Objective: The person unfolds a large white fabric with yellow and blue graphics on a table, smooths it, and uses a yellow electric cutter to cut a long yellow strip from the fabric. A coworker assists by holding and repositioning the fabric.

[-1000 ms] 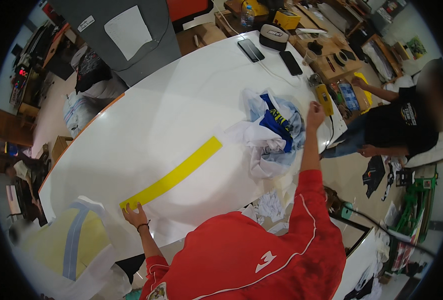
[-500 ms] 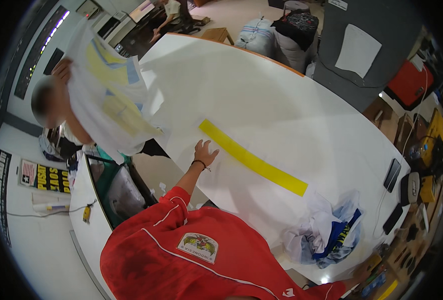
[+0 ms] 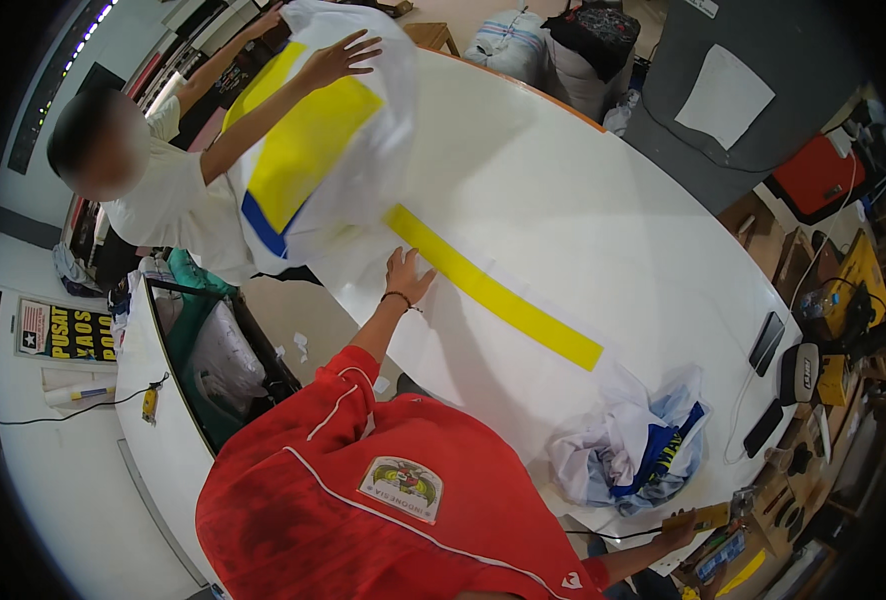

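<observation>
My left hand [image 3: 407,277] is open, fingers spread on white material at the near edge of a long yellow strip [image 3: 495,288] lying on the white table [image 3: 523,140]. At the lower right, my right hand [image 3: 679,530] grips a yellow corded power tool [image 3: 705,518] with a metal head, beside the table’s edge. Above that hand lies a crumpled pile of white, light-blue and dark-blue fabric [image 3: 618,450].
A person in white [image 3: 168,200] at upper left holds up a white sheet with yellow and blue panels [image 3: 303,140]. Two phones [image 3: 766,343] and a cap [image 3: 799,372] lie at the right. Sacks [image 3: 503,45] and a grey partition [image 3: 693,190] stand beyond the table.
The view has turned leftward since a second ago. My right hand has closed on the yellow tool. The other person has spread and raised the panelled sheet over the table's far-left end.
</observation>
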A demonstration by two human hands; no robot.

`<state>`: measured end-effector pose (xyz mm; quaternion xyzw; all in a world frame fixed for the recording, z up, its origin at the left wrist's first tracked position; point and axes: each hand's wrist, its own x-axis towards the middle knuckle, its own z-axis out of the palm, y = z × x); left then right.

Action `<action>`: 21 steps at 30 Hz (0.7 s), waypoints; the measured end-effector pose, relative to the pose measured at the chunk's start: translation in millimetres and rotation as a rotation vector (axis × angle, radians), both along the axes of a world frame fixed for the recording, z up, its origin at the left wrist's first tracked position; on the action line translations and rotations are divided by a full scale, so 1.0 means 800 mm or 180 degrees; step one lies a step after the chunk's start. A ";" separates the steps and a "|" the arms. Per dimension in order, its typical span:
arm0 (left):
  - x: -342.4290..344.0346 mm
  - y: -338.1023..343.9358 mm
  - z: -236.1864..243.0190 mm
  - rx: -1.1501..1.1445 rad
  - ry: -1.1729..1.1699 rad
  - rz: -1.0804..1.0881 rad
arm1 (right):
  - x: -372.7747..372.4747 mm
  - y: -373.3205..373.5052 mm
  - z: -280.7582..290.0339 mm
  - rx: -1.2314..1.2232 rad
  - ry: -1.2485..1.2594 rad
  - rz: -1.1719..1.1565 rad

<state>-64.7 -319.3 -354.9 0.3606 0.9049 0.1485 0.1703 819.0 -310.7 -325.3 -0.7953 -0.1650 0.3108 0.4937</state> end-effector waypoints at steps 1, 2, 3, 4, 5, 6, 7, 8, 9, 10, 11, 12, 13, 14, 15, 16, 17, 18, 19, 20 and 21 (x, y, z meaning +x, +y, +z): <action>-0.007 -0.007 -0.002 0.0021 0.0016 0.0029 | -0.049 -0.001 0.033 0.0251 -0.0073 -0.0012; -0.012 -0.008 -0.002 0.0050 0.0035 0.0044 | -0.101 -0.005 0.067 0.0525 -0.0146 -0.0072; -0.016 -0.005 -0.003 0.0081 0.0043 0.0032 | -0.130 -0.013 0.091 0.0720 -0.0102 0.0135; -0.022 -0.007 -0.002 0.0105 0.0069 0.0023 | -0.155 -0.023 0.110 0.0908 -0.0042 0.0346; -0.030 -0.007 -0.002 0.0142 0.0122 0.0011 | -0.176 -0.033 0.125 0.1107 0.0010 0.0555; -0.038 -0.004 -0.004 0.0189 0.0169 -0.0006 | -0.193 -0.040 0.137 0.1246 0.0368 0.0928; -0.048 -0.004 -0.004 0.0231 0.0219 -0.0016 | -0.209 -0.048 0.147 0.1378 0.0728 0.1310; -0.051 0.015 -0.008 0.0248 0.0180 -0.0116 | -0.218 -0.058 0.157 0.1537 0.1011 0.1649; -0.055 0.019 -0.005 0.0246 0.0162 -0.0149 | -0.223 -0.067 0.138 0.1535 0.1283 0.1522; -0.059 0.022 -0.002 0.0241 0.0145 -0.0174 | -0.231 -0.071 0.120 0.1594 0.1557 0.1629; -0.065 0.021 -0.001 0.0221 0.0211 -0.0242 | -0.259 -0.069 0.112 0.1642 0.1867 0.1750; -0.072 0.021 -0.002 0.0205 0.0270 -0.0313 | -0.291 -0.066 0.108 0.1688 0.2168 0.1873; -0.077 0.025 -0.003 0.0200 0.0326 -0.0393 | -0.328 -0.062 0.110 0.1716 0.2495 0.1953; -0.082 0.027 -0.001 0.0182 0.0287 -0.0446 | -0.369 -0.058 0.111 0.1735 0.2829 0.2034; -0.088 0.025 -0.002 0.0160 0.0255 -0.0485 | -0.408 -0.055 0.109 0.1619 0.2767 0.2066; -0.093 0.020 -0.001 0.0125 0.0223 -0.0506 | -0.440 -0.050 0.106 0.1485 0.2714 0.2108; -0.100 0.017 -0.002 0.0146 0.0213 -0.0540 | -0.467 -0.049 0.103 0.1351 0.2493 0.2105; -0.108 0.014 -0.003 0.0167 0.0203 -0.0571 | -0.492 -0.047 0.099 0.1219 0.2273 0.2101; -0.115 0.009 -0.003 0.0177 0.0195 -0.0590 | -0.512 -0.042 0.094 0.1075 0.2059 0.2101; -0.120 0.006 -0.004 0.0200 0.0200 -0.0595 | -0.531 -0.033 0.091 0.0966 0.1846 0.2171; -0.125 0.001 -0.002 0.0203 0.0217 -0.0612 | -0.549 -0.027 0.086 0.0847 0.1650 0.2220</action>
